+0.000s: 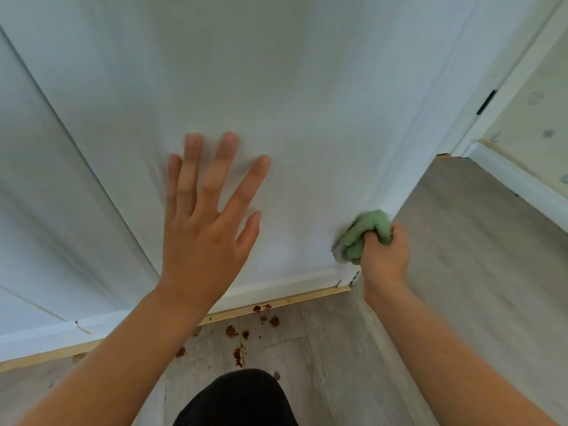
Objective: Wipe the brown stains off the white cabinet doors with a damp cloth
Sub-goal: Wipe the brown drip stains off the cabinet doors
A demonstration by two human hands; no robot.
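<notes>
"Resting flat against the white cabinet door, is that our left hand?"

"Yes; its fingers are straight and spread wide, holding nothing; the palm lies over the door's lower middle."

"And our right hand?"

"It sits low at the door's right edge; its fingers are curled tight round the green cloth, which is bunched into a wad; the cloth meets the door just above its lower right corner, though blur hides how firmly."

"Where do we see brown?"

"Brown stains spot the grey floor just below the door; a couple sit on the wooden strip along its base; our dark garment shows at the bottom edge; a second white door stands to the left."
</notes>
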